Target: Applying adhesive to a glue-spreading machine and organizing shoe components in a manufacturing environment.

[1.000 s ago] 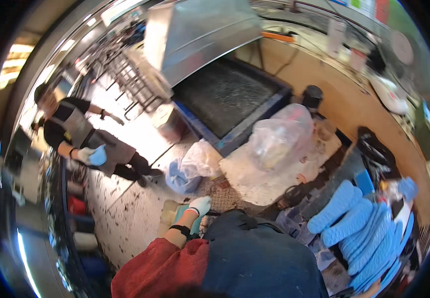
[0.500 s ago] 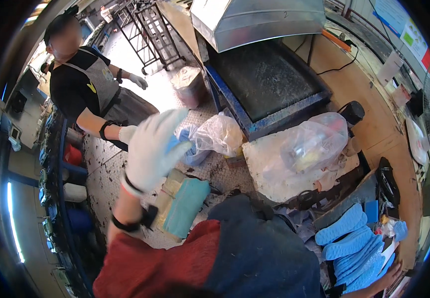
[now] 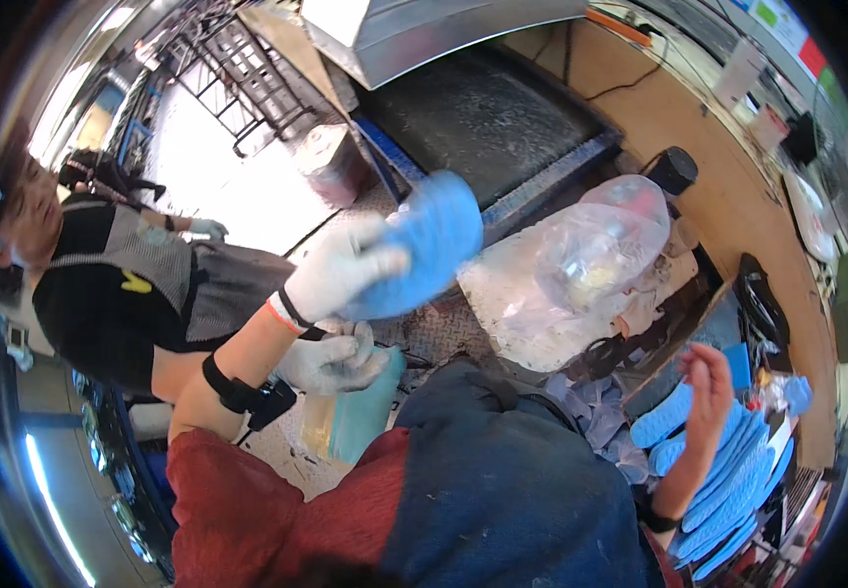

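My left hand (image 3: 338, 269), in a white glove, is raised at centre left and closed on a blue shoe sole (image 3: 429, 245), which is smeared by motion. Just below it is a co-worker's white-gloved hand (image 3: 331, 363), palm turned up with nothing on it. At the right, my bare right hand (image 3: 706, 392) is lifted, fingers pointing up and loosely bent, with nothing visible in them. It is beside a stack of similar blue soles (image 3: 728, 470), its forearm crossing in front of them.
A co-worker (image 3: 140, 274) in a grey apron stands close on the left. Ahead is a blue-framed machine with a dark belt (image 3: 502, 118) under a metal hood (image 3: 444, 39). A clear plastic bag (image 3: 591, 255) lies on a white board (image 3: 502, 318). A turquoise bundle (image 3: 370, 407) is low beside me.
My left hand, empty before, now grips a blue sole. My right hand has risen from the far side of the stack. The co-worker has come nearer, one gloved hand under mine.
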The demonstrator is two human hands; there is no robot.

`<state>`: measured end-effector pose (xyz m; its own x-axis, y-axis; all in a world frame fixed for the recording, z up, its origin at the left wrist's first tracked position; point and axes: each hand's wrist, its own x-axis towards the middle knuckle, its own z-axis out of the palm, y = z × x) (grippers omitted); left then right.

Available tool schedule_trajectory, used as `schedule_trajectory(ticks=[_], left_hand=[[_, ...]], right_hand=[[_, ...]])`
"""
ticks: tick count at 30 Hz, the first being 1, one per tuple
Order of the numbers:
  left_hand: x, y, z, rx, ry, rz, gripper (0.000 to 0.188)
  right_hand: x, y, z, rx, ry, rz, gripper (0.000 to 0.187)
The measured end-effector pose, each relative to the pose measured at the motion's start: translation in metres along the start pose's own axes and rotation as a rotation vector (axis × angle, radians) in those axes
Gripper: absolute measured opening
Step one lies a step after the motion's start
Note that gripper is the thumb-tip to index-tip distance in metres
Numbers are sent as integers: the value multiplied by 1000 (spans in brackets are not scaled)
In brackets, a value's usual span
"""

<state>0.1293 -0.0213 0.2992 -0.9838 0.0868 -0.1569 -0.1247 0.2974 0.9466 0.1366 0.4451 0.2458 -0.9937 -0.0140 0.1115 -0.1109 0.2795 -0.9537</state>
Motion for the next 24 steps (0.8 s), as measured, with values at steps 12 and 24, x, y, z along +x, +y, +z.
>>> schedule_trajectory(ticks=[12,24], left_hand=[[79,19,62,-944,-24,129,29],[95,-70,51,-1192,-305,87,27]], right_hand=[[40,154,114,543,-30,704,38],[79,279,146,-492,-193,286,26]])
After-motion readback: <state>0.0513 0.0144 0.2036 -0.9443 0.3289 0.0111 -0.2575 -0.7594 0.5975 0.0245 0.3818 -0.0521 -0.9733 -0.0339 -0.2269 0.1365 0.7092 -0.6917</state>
